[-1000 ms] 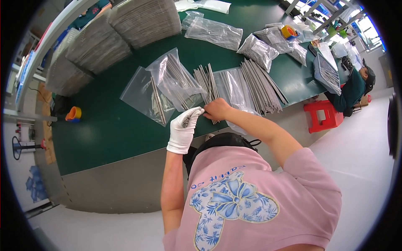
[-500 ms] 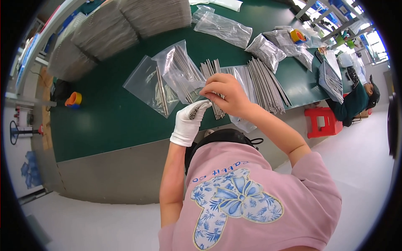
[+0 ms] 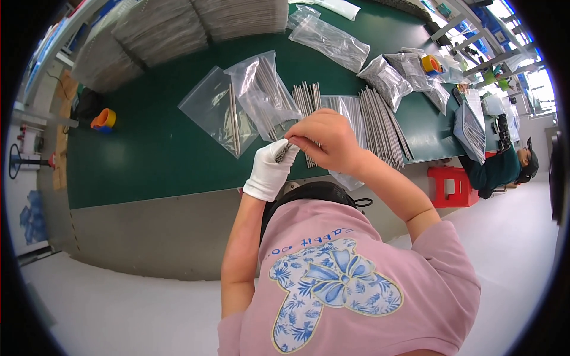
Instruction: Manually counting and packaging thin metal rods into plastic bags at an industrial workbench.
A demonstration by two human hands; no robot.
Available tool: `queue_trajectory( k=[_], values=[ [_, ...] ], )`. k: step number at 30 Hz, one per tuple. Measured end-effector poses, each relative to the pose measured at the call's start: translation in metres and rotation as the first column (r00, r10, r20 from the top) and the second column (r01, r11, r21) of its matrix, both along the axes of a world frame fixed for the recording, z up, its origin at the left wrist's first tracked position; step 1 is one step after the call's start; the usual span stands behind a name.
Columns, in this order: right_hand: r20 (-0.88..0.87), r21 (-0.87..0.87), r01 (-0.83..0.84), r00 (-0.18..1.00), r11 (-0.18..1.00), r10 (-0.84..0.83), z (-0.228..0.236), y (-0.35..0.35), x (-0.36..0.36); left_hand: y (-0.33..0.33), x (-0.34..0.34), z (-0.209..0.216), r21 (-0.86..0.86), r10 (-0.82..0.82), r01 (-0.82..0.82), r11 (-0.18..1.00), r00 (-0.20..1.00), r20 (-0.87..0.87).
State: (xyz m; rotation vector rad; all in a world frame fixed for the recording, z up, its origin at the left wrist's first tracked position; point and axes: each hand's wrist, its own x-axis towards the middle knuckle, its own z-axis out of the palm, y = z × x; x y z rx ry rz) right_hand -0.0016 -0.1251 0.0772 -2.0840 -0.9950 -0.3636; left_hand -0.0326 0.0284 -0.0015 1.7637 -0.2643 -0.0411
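My left hand [image 3: 268, 172], in a white glove, is closed around a bundle of thin metal tubes [image 3: 281, 155], whose ends show by the thumb. My bare right hand [image 3: 328, 139] pinches at the bundle's ends; what sits between its fingertips is too small to make out. Just beyond the hands lies a small group of metal tubes [image 3: 306, 98], partly hidden by my right hand. A larger spread of tubes [image 3: 381, 127] lies right of it, beside a clear bag of tubes [image 3: 345, 107]. Left of these, clear plastic bags [image 3: 252, 77] hold a few more tubes.
Tall stacks of wrapped sheets [image 3: 160, 32] stand at the table's back left. A tape roll [image 3: 105, 120] sits at the left. Filled plastic bags [image 3: 386, 82] and an empty-looking bag [image 3: 332, 41] lie farther back. At the right, a person [image 3: 504, 166] sits near a red stool [image 3: 450, 187].
My right fingertips have come closer to the tube ends in my gloved hand. The head view has shifted slightly, so the table's things appear a little farther right.
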Motion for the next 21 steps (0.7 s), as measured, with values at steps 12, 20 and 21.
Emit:
queue_trajectory(
  k=[12,20,21],
  values=[
    [0.058,-0.141,-0.048,0.997,0.989,0.056,0.002,0.004,0.007,-0.001,0.003,0.002,-0.055,0.026,-0.022,0.998,0.996,0.08],
    [0.052,-0.063,-0.05,0.997,0.997,0.054,0.007,0.006,0.002,0.0,0.002,0.006,-0.018,-0.002,0.003,1.0,0.999,0.051],
    [0.086,-0.039,-0.053,0.995,0.998,0.056,0.011,0.007,0.001,0.001,0.002,0.006,-0.006,-0.014,0.014,1.0,0.997,0.074]
  ],
)
